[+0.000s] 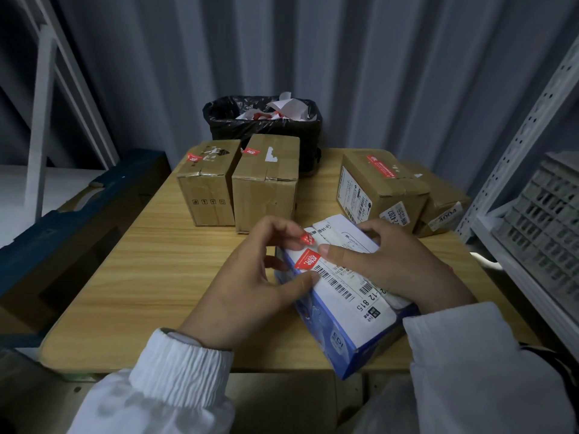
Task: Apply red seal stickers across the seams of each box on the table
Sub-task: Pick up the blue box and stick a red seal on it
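Note:
A blue and white box (347,305) with a barcode shipping label lies tilted at the table's front right. One red seal sticker (308,260) is stuck on its top near the left edge. My left hand (260,277) pinches a second red sticker (307,238) in its fingertips above the box, with the thumb against the box's side. My right hand (394,264) rests on the box top, thumb pressing by the stuck sticker, fingers curled over the far edge.
Two cardboard boxes (206,183) (266,183) with red stickers stand at the back left of the wooden table (141,277). Another stickered box (379,189) and a lower box (445,208) sit back right. A black-lined bin (263,120) of backing paper stands behind. A metal shelf (532,198) is at right.

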